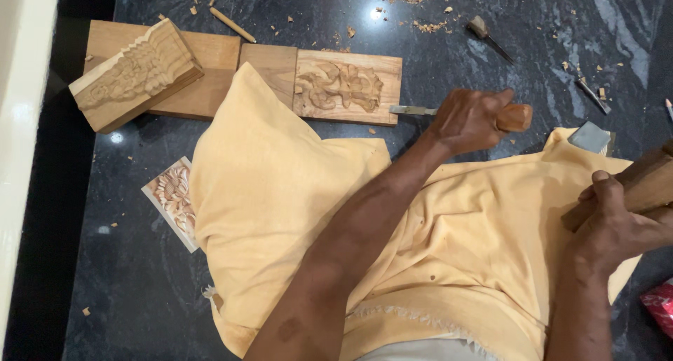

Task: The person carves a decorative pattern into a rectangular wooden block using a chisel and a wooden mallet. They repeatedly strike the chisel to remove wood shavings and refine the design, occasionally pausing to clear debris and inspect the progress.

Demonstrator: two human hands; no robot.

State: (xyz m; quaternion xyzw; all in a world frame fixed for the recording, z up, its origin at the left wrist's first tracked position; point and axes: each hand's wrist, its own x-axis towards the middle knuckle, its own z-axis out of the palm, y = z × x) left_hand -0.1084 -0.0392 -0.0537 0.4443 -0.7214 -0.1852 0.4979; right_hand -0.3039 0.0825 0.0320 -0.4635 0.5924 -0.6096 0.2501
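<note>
Gripping a chisel by its wooden handle, the left hand hides most of the tool; only the flat steel blade shows beyond the knuckles, its tip touching the carved wooden panel just past the hand. The panel is pale, with a raised floral relief (partly tucked under yellow cloth). The right hand is closed around a wooden mallet, cut off at the frame edge. Shavings dot the dark stone floor.
</note>
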